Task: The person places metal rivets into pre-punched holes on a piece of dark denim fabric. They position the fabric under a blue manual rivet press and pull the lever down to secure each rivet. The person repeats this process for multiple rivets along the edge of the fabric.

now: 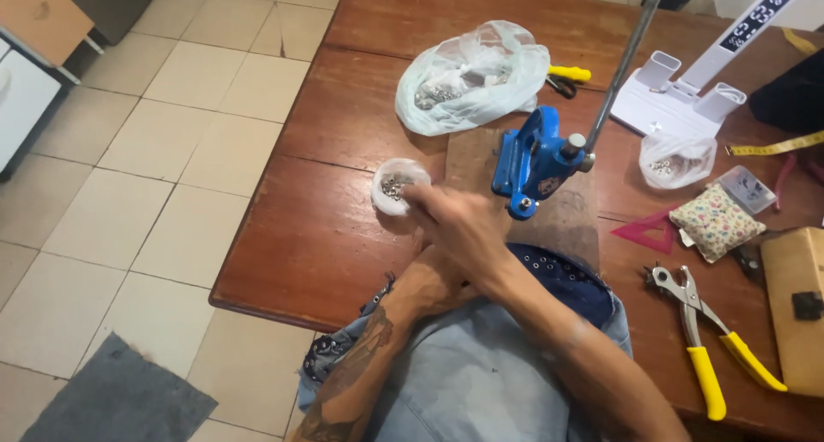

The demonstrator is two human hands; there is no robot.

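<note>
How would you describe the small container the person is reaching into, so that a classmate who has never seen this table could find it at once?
Start at the blue hand press in the middle of the wooden table. Just to its left, near the table's edge, sits a small round clear cup of tiny silvery metal pieces, with the right hand at its rim. Unlike the plastic bags nearby, it is rigid, round and open-topped.

A large crumpled translucent plastic bag (472, 75) of small metal pieces is lying at the far side of the brown wooden surface (343, 227). A smaller clear plastic bag (677, 159) is sitting right of the press. A dark rectangular screen with pale digits (757, 18) is glowing on the white lamp arm at top right.
</note>
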